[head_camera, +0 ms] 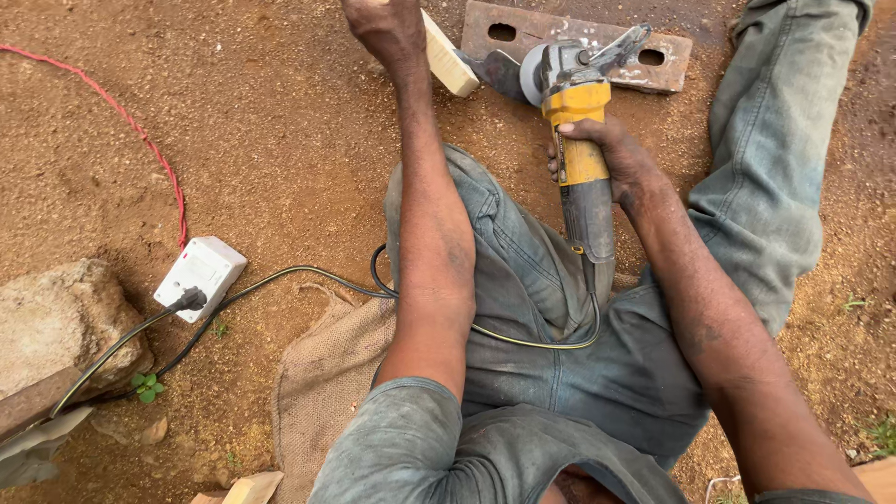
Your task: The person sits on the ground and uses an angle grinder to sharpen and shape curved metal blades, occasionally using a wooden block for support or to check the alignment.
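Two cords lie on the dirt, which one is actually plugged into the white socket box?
The black cord, its plug seated in the white socket box. The red cord only runs up behind the box.

The grinder (579, 140) lies top centre, below the metal plate (579, 42); the socket box (201, 277) sits at left, above the stone (56, 327).

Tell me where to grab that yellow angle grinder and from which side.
Grip the angle grinder round its long yellow-and-grey barrel, behind the head, coming from the cable end near the lap. The disc points away toward the metal plate, so that end is likely unsafe. The right hand already wraps the barrel there.
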